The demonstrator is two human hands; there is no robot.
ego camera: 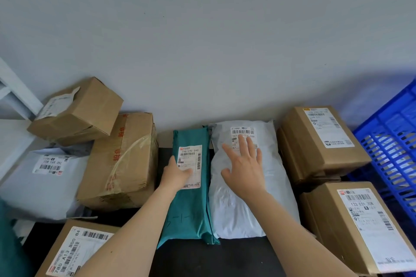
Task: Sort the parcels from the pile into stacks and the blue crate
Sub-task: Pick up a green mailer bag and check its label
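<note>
Green parcel point(191, 200) is being gripped by the left hand point(177, 174), white parcel point(238, 213) is being pressed under the right hand's point(244, 171) flat, spread fingers point(250, 147), both well left of the blue crate point(396, 132); slick film may be inviting slippage.

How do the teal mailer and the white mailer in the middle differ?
Colour: the teal mailer is green-blue, the white mailer pale grey-white. Width: the teal mailer is narrower, the white mailer wider and puffier. Contact: the left hand grips the teal mailer's edge, thumb on its label; the right hand lies flat, fingers spread, on the white mailer. Shared: both are soft labelled bags, side by side on the dark table.
</note>
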